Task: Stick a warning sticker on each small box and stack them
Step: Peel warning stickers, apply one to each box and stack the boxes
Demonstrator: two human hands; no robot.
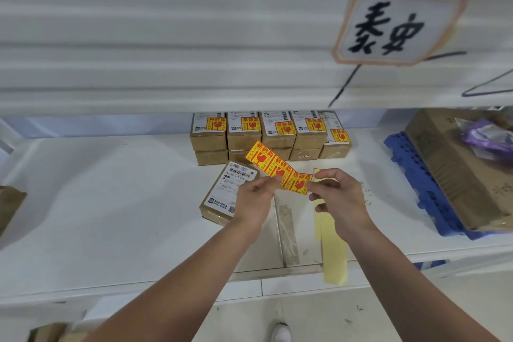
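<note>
**Task well advanced.** A row of small brown cardboard boxes, stacked two high, is seen at the far side of the white desk. A yellow-and-red sticker is borne by each of the five upper boxes; the tops of the lower ones are hidden. One further small brown box with a white shipping label is laid flat just in front of the stack. No warning sticker is seen on it, so it is judged to remain to be labelled and stacked. A strip of three yellow-and-red warning stickers is held in the air above this box. The strip is pinched near its middle by the left hand and at its near right end by the right hand, both forearms being extended from the near edge. Pale yellow backing strips are seen lying on the desk below the right hand.
</note>
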